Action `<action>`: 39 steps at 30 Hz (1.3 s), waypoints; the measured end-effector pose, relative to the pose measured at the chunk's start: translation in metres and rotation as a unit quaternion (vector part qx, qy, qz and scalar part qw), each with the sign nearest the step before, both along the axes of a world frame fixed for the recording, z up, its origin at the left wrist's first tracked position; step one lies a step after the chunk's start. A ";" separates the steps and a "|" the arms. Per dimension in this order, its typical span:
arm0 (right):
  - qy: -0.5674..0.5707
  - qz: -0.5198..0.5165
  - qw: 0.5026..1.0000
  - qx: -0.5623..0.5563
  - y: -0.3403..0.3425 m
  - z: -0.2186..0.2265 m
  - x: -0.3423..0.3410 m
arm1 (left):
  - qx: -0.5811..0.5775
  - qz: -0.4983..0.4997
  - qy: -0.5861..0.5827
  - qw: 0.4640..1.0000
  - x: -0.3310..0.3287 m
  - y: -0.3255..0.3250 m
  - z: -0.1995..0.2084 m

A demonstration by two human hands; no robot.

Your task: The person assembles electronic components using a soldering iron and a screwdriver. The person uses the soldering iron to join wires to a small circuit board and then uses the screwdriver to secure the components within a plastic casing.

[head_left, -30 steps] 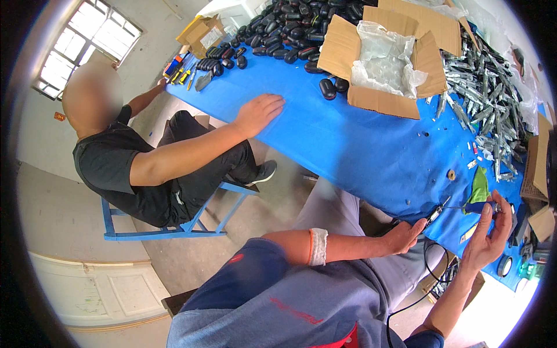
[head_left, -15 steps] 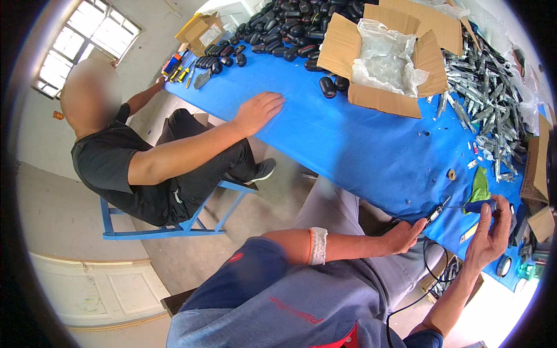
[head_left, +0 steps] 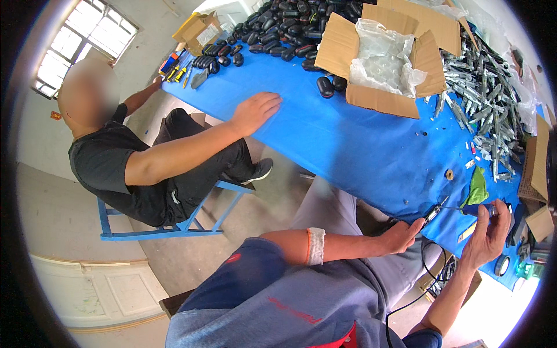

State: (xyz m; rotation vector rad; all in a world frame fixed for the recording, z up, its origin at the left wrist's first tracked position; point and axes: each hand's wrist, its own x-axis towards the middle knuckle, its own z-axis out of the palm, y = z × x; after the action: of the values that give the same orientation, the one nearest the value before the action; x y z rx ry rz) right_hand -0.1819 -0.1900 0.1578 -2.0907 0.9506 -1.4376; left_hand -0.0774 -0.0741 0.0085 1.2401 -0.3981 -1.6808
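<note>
My left hand (head_left: 401, 236) is closed at the table's near edge. From its fingertips sticks out a slim metal part (head_left: 432, 216), silvery with dark areas, much like those piled at the back right. My right hand (head_left: 489, 239) grips a blue-handled screwdriver (head_left: 477, 209). Its thin shaft points left, close to the slim part; whether the tip touches it I cannot tell. A green cloth or leaf-like piece (head_left: 478, 187) lies just beyond the handle. A small tan ring (head_left: 449, 174) rests on the blue cloth farther off.
An opened carton (head_left: 383, 107) lined with plastic stands at the back, beside heaped black oval cases (head_left: 278, 35). Slim metal parts (head_left: 484, 104) lie piled at right. A seated person (head_left: 110, 151) rests a hand on the blue table (head_left: 325, 133). A black cable (head_left: 426, 264) hangs by my lap.
Both hands hold nearly the same pose. The screwdriver's handle looks slightly turned in my right fingers. The whole view has shifted a little to the left.
</note>
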 end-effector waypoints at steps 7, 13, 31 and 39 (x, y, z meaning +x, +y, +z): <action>0.026 0.019 0.999 -0.012 0.004 0.011 0.006 | -0.003 0.000 -0.002 1.000 0.001 0.000 0.006; 0.000 -0.005 0.999 0.034 0.010 0.014 0.014 | -0.070 0.020 -0.047 0.996 -0.002 0.002 -0.005; 0.022 -0.047 0.997 -0.056 0.007 0.009 0.009 | -0.013 -0.012 -0.036 0.999 0.001 0.000 0.000; -0.048 -0.025 0.998 -0.016 0.005 0.001 0.005 | -0.032 -0.006 -0.047 0.998 0.004 0.001 0.010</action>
State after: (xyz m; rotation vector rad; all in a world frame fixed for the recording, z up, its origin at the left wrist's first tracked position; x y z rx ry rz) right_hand -0.1770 -0.1848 0.1586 -2.0137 0.9534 -1.5732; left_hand -0.0736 -0.0728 0.0188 1.2755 -0.5129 -1.6115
